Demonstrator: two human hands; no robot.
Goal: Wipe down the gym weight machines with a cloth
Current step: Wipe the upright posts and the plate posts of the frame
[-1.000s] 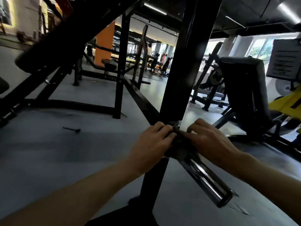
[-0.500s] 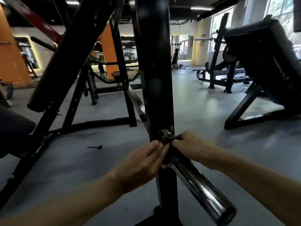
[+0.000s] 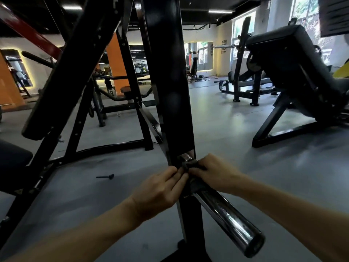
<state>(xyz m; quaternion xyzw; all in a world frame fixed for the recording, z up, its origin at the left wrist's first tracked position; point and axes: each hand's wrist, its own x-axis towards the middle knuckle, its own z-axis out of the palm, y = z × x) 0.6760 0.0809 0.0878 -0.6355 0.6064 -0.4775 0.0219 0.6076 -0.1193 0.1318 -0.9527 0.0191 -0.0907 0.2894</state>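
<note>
Head view, left hand [image 3: 160, 191] and right hand [image 3: 213, 173] pinching apparently one dark cloth [image 3: 186, 165], wrapped on chrome bar [image 3: 226, 222].

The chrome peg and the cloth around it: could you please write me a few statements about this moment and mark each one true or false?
1. Both hands hold a dark cloth at the base of the chrome peg. True; the left hand and right hand meet there.
2. The peg carries a weight plate. False; it is bare.
3. The peg juts from a black upright post. True.
4. A small dark pin lies on the floor, left of the hands. True.
5. The cloth is white. False; it is dark.
6. The left hand rests on the floor. False; it is at the cloth.
</note>
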